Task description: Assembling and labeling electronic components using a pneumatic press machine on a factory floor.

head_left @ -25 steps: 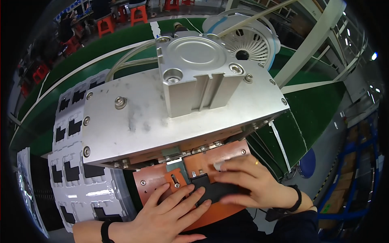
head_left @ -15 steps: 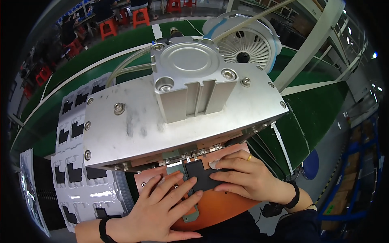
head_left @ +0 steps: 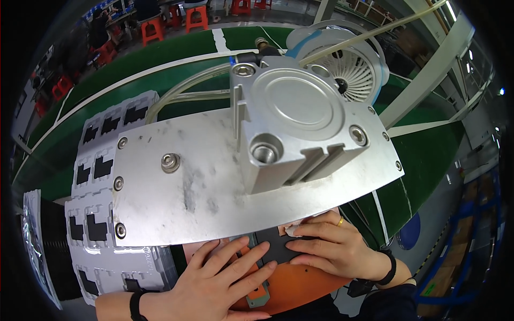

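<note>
A flat black piece with a cut-out corner (head_left: 274, 245) lies on the orange-copper fixture plate (head_left: 300, 283) under the front edge of a metal press. My left hand (head_left: 209, 281) is open and palm down, its fingers spread over the plate and a green strip (head_left: 259, 298), with fingertips touching the piece's left edge. My right hand (head_left: 337, 246) rests at the piece's right side with bent fingers against it. A small crumpled white wipe (head_left: 292, 230) is tucked at its fingertips. The press cover hides the piece's far edge.
The press's silver cover (head_left: 176, 187) carries a square metal cylinder (head_left: 297, 107) with clear hoses. Stacked white trays (head_left: 107, 214) of black pieces stand left. A white fan (head_left: 348, 75) sits behind on the green bench. A slanted white post (head_left: 428, 75) stands right.
The view has shifted forward, so the press cover looks larger and hides more of the fixture and the black piece's far part. Both hands keep nearly the same places.
</note>
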Demonstrator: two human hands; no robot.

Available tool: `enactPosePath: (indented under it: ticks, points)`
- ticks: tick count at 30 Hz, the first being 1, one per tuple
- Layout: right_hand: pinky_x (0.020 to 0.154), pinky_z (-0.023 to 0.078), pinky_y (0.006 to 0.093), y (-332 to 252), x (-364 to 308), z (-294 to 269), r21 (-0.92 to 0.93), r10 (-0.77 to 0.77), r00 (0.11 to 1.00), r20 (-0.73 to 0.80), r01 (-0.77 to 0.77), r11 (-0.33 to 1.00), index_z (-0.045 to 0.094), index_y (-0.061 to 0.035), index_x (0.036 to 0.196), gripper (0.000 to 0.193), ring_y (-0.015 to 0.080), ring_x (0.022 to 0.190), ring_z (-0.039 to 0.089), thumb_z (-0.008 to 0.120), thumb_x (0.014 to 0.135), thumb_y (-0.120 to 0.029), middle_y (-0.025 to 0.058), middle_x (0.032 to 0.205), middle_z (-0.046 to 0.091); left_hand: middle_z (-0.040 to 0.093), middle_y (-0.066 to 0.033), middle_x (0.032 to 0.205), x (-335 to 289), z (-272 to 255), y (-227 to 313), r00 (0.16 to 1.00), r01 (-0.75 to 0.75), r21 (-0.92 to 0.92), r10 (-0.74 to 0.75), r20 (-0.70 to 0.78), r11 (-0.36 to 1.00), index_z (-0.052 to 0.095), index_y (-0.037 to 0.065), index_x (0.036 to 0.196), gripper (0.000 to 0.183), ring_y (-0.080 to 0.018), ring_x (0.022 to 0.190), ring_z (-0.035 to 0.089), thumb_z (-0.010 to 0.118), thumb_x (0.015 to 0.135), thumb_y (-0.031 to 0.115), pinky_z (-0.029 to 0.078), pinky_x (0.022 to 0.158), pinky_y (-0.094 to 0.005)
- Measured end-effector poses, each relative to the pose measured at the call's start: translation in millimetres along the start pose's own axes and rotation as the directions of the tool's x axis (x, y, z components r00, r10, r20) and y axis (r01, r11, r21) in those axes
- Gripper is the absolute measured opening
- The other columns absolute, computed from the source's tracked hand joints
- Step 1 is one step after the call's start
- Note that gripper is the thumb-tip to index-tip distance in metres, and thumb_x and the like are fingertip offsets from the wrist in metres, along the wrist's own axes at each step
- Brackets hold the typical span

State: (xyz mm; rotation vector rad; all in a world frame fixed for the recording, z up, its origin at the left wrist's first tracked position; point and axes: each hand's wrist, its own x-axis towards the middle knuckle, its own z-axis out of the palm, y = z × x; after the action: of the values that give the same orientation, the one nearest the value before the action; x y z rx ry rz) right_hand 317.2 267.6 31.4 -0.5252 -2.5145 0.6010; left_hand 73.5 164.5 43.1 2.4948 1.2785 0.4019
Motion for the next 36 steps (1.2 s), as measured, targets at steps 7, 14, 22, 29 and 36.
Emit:
enactPosePath:
  ticks: [7,14,22,29,36]
  points:
    - [0.078,0.050,0.0335,-0.5,-0.1,0.2,-0.004,0.001,1.000,0.011,-0.001,1.000,0.070,-0.0060,0.101,0.032,0.0248,0.093,0.057,0.077,0.072,-0.018,0.0070,0.110,0.061,0.048,-0.0092,0.137,0.2,-0.6,0.5,1.000,0.002,0.018,-0.003,0.011,1.000,0.061,0.017,0.123,0.069,-0.0319,0.127,0.037,0.062,0.075,0.067,0.026,0.105,-0.0486]
    - [0.078,0.050,0.0325,-0.1,-1.0,0.8,0.001,0.014,1.000,0.004,-0.014,1.000,0.070,-0.0062,0.097,0.029,0.0237,0.093,0.057,0.078,0.072,-0.019,0.0064,0.111,0.062,0.048,-0.0094,0.137,0.1,0.4,1.3,1.000,0.009,0.015,-0.009,0.005,1.000,0.061,0.017,0.123,0.068,-0.0316,0.126,0.037,0.061,0.076,0.067,0.026,0.106,-0.0477]
    - [0.078,0.050,0.0322,-2.0,-0.3,-0.4,-0.005,0.030,0.999,0.013,-0.029,1.000,0.070,-0.0068,0.095,0.028,0.0230,0.093,0.056,0.077,0.072,-0.020,0.0059,0.111,0.061,0.047,-0.0093,0.138,1.1,-0.5,1.7,1.000,0.015,0.010,-0.015,0.017,1.000,0.061,0.020,0.123,0.066,-0.0314,0.126,0.037,0.062,0.076,0.066,0.026,0.106,-0.0477]
    - [0.078,0.050,0.0323,-2.0,0.5,-0.8,-0.007,0.019,1.000,0.005,-0.019,1.000,0.070,-0.0065,0.095,0.028,0.0234,0.092,0.056,0.078,0.071,-0.020,0.0061,0.111,0.061,0.047,-0.0089,0.138,0.8,0.1,2.2,1.000,0.015,0.024,-0.015,0.019,1.000,0.061,0.020,0.123,0.065,-0.0314,0.126,0.037,0.061,0.077,0.066,0.026,0.106,-0.0479]
    - [0.078,0.050,0.0333,-0.2,3.0,0.0,0.018,0.002,1.000,-0.003,-0.002,1.000,0.069,-0.0051,0.094,0.028,0.0242,0.091,0.057,0.078,0.071,-0.018,0.0066,0.110,0.062,0.048,-0.0097,0.137,0.6,-0.5,2.2,1.000,0.010,0.037,-0.010,-0.006,0.999,0.061,0.018,0.123,0.066,-0.0318,0.126,0.037,0.063,0.076,0.065,0.028,0.104,-0.0481]
